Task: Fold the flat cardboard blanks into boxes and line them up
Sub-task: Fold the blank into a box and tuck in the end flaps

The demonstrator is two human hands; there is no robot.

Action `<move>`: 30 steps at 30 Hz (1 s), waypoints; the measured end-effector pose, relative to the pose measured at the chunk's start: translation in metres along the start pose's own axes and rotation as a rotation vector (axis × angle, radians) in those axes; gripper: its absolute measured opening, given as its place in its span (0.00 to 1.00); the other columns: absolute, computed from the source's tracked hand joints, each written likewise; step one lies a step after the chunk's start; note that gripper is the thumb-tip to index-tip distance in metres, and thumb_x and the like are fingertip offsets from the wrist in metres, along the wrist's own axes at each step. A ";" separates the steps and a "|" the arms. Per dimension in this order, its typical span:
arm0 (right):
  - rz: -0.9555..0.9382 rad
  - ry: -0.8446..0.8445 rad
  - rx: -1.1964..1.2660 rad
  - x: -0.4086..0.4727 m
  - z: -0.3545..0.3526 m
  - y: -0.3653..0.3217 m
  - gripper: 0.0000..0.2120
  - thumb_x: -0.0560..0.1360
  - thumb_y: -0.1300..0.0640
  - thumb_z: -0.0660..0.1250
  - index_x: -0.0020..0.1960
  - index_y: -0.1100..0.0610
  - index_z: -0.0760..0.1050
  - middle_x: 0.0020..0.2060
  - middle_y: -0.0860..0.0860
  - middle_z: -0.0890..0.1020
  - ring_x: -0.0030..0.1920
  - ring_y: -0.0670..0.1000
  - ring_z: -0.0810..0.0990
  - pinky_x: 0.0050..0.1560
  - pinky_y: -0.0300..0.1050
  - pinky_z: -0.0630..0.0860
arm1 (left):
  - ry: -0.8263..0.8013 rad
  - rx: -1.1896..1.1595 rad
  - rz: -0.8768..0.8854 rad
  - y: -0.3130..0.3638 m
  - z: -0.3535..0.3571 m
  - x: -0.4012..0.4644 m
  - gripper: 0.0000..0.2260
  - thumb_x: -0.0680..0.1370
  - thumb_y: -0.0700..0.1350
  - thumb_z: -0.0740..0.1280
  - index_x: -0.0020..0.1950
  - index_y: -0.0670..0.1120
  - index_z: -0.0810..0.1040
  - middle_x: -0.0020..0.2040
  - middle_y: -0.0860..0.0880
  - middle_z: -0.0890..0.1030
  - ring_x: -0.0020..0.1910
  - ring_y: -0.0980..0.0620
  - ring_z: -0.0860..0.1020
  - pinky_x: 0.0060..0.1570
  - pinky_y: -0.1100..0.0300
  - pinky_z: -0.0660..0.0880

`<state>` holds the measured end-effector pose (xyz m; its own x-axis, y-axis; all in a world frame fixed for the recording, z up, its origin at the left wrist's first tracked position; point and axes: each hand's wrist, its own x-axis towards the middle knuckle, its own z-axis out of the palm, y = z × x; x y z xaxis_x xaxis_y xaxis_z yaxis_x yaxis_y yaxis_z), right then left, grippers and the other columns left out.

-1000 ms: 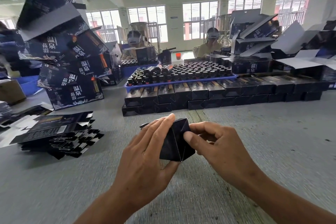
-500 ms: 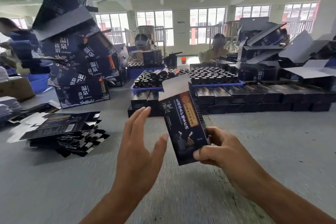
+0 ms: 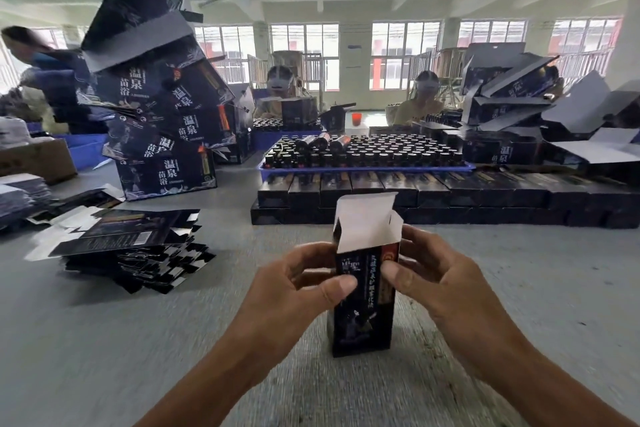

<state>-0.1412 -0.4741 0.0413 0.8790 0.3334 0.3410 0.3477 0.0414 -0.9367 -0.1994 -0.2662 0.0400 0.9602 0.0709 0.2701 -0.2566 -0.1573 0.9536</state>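
Both hands hold the box [image 3: 362, 308], upright at centre just above the grey table [image 3: 519, 288]. Left hand [image 3: 294, 288] curls round its left side, thumb pressed flat on the dark printed front. Right hand [image 3: 436, 281] clasps the right side, thumb on the front near the red label, fingers wrapped behind. Top is open: the white lid flap [image 3: 363, 218] stands straight up, with a small side flap sticking out on the right.

Left of the hands, a loose stack of blanks [image 3: 128, 246] lies flat on the table. Behind the box, the row of finished boxes [image 3: 433, 198] runs across in two tiers, and above it sits a blue tray [image 3: 363, 168] crammed with dark bottles [image 3: 374, 149]. Big dark cartons [image 3: 159, 114] tower at the left, more are heaped at the right. Two people [image 3: 420, 100] sit at the far side.
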 end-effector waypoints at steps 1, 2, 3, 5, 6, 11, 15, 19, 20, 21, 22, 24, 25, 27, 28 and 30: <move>-0.007 -0.008 0.011 0.000 0.000 0.000 0.27 0.64 0.43 0.76 0.62 0.40 0.76 0.56 0.36 0.84 0.57 0.36 0.81 0.46 0.28 0.78 | -0.006 -0.001 -0.003 -0.002 0.000 0.000 0.19 0.67 0.54 0.79 0.56 0.60 0.82 0.57 0.53 0.85 0.58 0.53 0.83 0.58 0.53 0.78; -0.009 -0.016 0.025 0.001 0.000 0.000 0.26 0.64 0.45 0.76 0.61 0.41 0.77 0.56 0.37 0.84 0.57 0.37 0.82 0.47 0.28 0.78 | -0.006 -0.005 -0.003 -0.003 -0.001 0.001 0.19 0.66 0.55 0.79 0.55 0.60 0.82 0.56 0.53 0.85 0.57 0.53 0.83 0.57 0.56 0.79; -0.007 -0.024 0.042 0.001 0.000 0.001 0.25 0.64 0.46 0.77 0.61 0.42 0.77 0.56 0.38 0.84 0.57 0.39 0.82 0.47 0.29 0.78 | -0.003 -0.013 -0.001 -0.004 -0.002 0.001 0.18 0.66 0.54 0.80 0.54 0.60 0.82 0.56 0.53 0.85 0.57 0.53 0.83 0.55 0.58 0.80; -0.005 -0.033 0.060 0.001 0.000 0.001 0.24 0.65 0.48 0.77 0.60 0.43 0.77 0.56 0.39 0.85 0.57 0.39 0.83 0.47 0.29 0.78 | 0.014 -0.037 0.016 -0.005 -0.001 0.002 0.18 0.67 0.52 0.80 0.54 0.60 0.81 0.56 0.52 0.85 0.57 0.52 0.83 0.53 0.60 0.80; -0.008 -0.033 0.059 0.000 0.000 0.001 0.24 0.65 0.49 0.77 0.61 0.43 0.77 0.55 0.39 0.85 0.56 0.39 0.83 0.47 0.29 0.78 | 0.029 -0.046 0.036 -0.005 -0.001 0.001 0.19 0.67 0.52 0.80 0.55 0.60 0.80 0.57 0.53 0.85 0.57 0.52 0.83 0.53 0.58 0.80; -0.022 -0.013 0.049 0.000 0.001 0.001 0.24 0.65 0.49 0.77 0.60 0.46 0.76 0.54 0.38 0.85 0.55 0.39 0.83 0.45 0.29 0.78 | 0.059 0.012 0.202 -0.001 0.002 -0.003 0.21 0.70 0.51 0.80 0.56 0.64 0.74 0.59 0.56 0.83 0.57 0.53 0.83 0.51 0.61 0.81; -0.074 -0.015 0.022 -0.001 0.001 0.000 0.19 0.68 0.51 0.76 0.56 0.40 0.76 0.55 0.39 0.84 0.56 0.40 0.83 0.47 0.30 0.79 | 0.071 0.062 0.291 0.000 0.005 -0.006 0.19 0.73 0.49 0.73 0.60 0.66 0.76 0.61 0.60 0.81 0.58 0.55 0.82 0.50 0.64 0.79; -0.149 -0.032 -0.057 -0.003 0.004 -0.002 0.18 0.72 0.49 0.73 0.57 0.32 0.74 0.57 0.38 0.83 0.58 0.40 0.82 0.49 0.31 0.79 | 0.079 0.128 0.343 -0.001 0.007 -0.005 0.16 0.75 0.51 0.71 0.61 0.64 0.78 0.59 0.63 0.82 0.57 0.58 0.82 0.47 0.67 0.79; -0.159 -0.032 -0.070 -0.004 0.004 -0.002 0.19 0.72 0.49 0.73 0.58 0.31 0.73 0.58 0.38 0.83 0.58 0.40 0.82 0.49 0.31 0.79 | 0.076 0.124 0.339 -0.001 0.006 -0.005 0.16 0.75 0.51 0.71 0.62 0.63 0.78 0.59 0.61 0.83 0.58 0.57 0.82 0.47 0.66 0.80; -0.167 -0.034 -0.079 -0.004 0.004 -0.002 0.20 0.73 0.49 0.72 0.60 0.31 0.73 0.59 0.37 0.82 0.59 0.39 0.81 0.49 0.31 0.79 | 0.072 0.116 0.334 -0.002 0.005 -0.004 0.16 0.75 0.52 0.71 0.62 0.63 0.78 0.59 0.60 0.83 0.58 0.57 0.82 0.48 0.65 0.80; -0.174 -0.037 -0.087 -0.005 0.004 -0.002 0.21 0.73 0.48 0.72 0.61 0.30 0.72 0.59 0.37 0.82 0.59 0.39 0.81 0.49 0.30 0.78 | 0.069 0.110 0.328 -0.002 0.005 -0.004 0.16 0.75 0.52 0.71 0.62 0.63 0.78 0.60 0.59 0.83 0.58 0.56 0.82 0.48 0.64 0.80; -0.189 -0.048 -0.099 -0.005 0.004 -0.002 0.21 0.73 0.48 0.71 0.62 0.29 0.73 0.59 0.35 0.81 0.59 0.37 0.80 0.49 0.30 0.78 | 0.061 0.101 0.317 -0.002 0.003 -0.003 0.16 0.75 0.53 0.71 0.62 0.63 0.79 0.60 0.59 0.83 0.59 0.55 0.82 0.48 0.63 0.80; -0.195 -0.054 -0.104 -0.005 0.004 -0.003 0.21 0.73 0.48 0.71 0.62 0.28 0.73 0.59 0.35 0.81 0.59 0.37 0.80 0.49 0.29 0.78 | 0.056 0.095 0.312 -0.002 0.003 -0.003 0.16 0.75 0.53 0.71 0.62 0.63 0.79 0.60 0.58 0.83 0.59 0.54 0.82 0.49 0.63 0.80; -0.204 -0.065 -0.124 -0.005 0.004 -0.004 0.20 0.74 0.48 0.70 0.62 0.29 0.74 0.59 0.34 0.81 0.60 0.36 0.80 0.48 0.28 0.78 | 0.045 0.082 0.301 -0.002 0.001 -0.002 0.15 0.76 0.53 0.72 0.62 0.62 0.79 0.61 0.57 0.83 0.59 0.53 0.82 0.49 0.62 0.81; -0.205 -0.071 -0.138 -0.005 0.004 -0.004 0.20 0.74 0.48 0.70 0.62 0.29 0.74 0.59 0.34 0.81 0.60 0.36 0.80 0.48 0.28 0.77 | 0.043 0.077 0.293 -0.001 0.001 -0.002 0.14 0.77 0.54 0.73 0.62 0.62 0.79 0.61 0.57 0.83 0.59 0.53 0.82 0.49 0.61 0.81; -0.206 -0.078 -0.149 -0.005 0.004 -0.005 0.19 0.74 0.48 0.70 0.62 0.31 0.75 0.58 0.34 0.81 0.60 0.36 0.79 0.48 0.27 0.77 | 0.044 0.060 0.278 0.000 0.000 -0.002 0.13 0.76 0.54 0.73 0.60 0.62 0.80 0.59 0.56 0.84 0.57 0.52 0.83 0.48 0.61 0.80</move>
<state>-0.1490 -0.4727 0.0439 0.7589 0.4043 0.5105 0.5659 -0.0216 -0.8242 -0.2010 -0.2661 0.0391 0.8478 0.0594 0.5270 -0.5013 -0.2342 0.8329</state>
